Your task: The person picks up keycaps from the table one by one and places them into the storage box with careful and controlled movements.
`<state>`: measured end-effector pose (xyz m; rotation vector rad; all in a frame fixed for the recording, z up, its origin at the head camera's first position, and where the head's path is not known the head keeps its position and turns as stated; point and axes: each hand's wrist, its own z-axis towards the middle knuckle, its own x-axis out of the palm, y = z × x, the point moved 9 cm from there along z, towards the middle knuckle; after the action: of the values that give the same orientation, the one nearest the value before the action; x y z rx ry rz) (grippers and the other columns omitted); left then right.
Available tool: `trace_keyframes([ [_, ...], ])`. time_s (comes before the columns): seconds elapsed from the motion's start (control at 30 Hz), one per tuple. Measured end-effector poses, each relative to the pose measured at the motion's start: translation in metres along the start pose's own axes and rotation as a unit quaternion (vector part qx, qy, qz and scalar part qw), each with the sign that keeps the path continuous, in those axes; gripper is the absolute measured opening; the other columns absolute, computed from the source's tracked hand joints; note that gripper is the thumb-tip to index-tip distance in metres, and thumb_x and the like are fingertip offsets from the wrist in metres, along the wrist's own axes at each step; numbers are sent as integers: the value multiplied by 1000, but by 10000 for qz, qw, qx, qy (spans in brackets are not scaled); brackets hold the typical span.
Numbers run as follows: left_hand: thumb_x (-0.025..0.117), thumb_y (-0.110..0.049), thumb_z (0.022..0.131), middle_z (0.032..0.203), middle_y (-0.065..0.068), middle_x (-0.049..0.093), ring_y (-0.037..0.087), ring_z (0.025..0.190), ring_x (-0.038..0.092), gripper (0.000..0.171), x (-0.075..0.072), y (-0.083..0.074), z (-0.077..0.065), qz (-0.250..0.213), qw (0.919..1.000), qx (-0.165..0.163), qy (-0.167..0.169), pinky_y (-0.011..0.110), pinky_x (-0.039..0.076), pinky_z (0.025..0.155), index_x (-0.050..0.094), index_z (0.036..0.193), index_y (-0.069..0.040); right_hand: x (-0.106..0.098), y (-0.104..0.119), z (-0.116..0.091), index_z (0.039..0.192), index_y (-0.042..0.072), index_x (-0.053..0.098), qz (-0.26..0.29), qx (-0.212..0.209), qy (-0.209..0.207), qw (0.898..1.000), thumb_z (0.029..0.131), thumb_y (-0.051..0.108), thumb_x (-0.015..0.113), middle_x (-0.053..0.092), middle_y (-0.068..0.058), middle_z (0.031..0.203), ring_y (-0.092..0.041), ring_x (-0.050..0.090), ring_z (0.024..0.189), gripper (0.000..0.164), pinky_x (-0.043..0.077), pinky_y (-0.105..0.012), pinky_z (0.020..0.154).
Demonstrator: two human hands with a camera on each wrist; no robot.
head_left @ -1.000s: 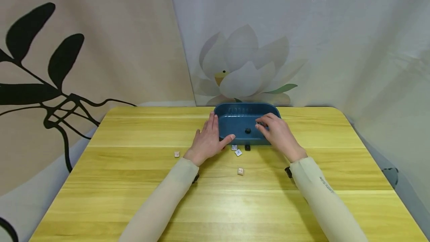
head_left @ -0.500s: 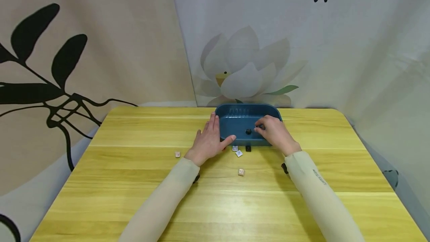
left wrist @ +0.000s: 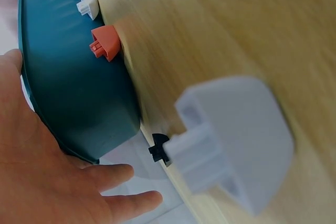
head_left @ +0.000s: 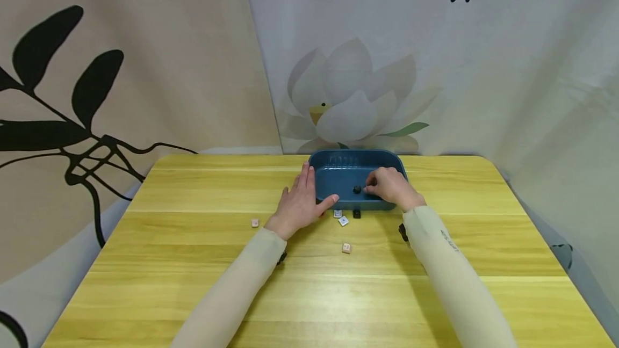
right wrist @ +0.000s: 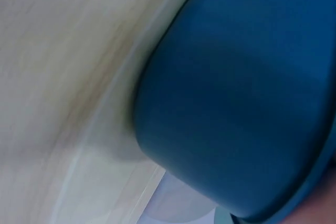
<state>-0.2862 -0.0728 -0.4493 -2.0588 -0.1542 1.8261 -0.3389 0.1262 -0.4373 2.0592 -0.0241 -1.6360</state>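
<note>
Just below the middle of the head frame and right of centre, a blue tray stands near the far edge of the wooden surface, with a dark keycap on its floor. On the tray's left side, the left hand rests against the wall, fingers straight and spread wide, the thumb reaching to the near rim. Over its right half, the right hand dips in, fingers narrowed to the thumb, just beside the dark keycap; a dark patch shows there, but whether they hold anything I cannot tell.

Below the near wall lie a black keycap, a white keycap and a tilted white one; lower in the frame sits a cream keycap, and farther left a pale keycap. At upper left in the left wrist view, a red keycap lies beside the tray.

The dark keycap is probably light, stiff hard plastic, a little slick and easily flicked away; a gentle fingertip pinch on two opposite sides should suit. The tray looks rigid and smooth, best steadied at wall or rim.
</note>
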Motion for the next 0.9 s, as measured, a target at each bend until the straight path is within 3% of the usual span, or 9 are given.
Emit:
trace_keyframes([
  [0.37,41,-79,96,174,11,-6,33,157,18,110,0,0,2,75,10000,10,-59,65,26,118,3,166,-3,2,-3,7,112,4,77,24,33,106,9999,99,21,72,74,-11,110,-26,68,95,22,56,-47,89],
  [0.6,40,-80,96,174,11,-8,33,158,18,110,0,-1,1,117,9999,-16,1,64,25,119,2,166,-3,-10,-1,1,121,2,74,115,-58,-535,9985,103,26,68,71,-16,120,-33,67,108,31,54,-52,95],
  [0.9,43,-79,96,174,11,-8,34,157,18,111,1,0,2,14,10000,32,-27,65,25,119,3,166,-3,-27,17,-35,125,5,72,15,-327,-1273,9913,104,32,65,64,-18,133,-37,61,121,35,50,-56,101],
])
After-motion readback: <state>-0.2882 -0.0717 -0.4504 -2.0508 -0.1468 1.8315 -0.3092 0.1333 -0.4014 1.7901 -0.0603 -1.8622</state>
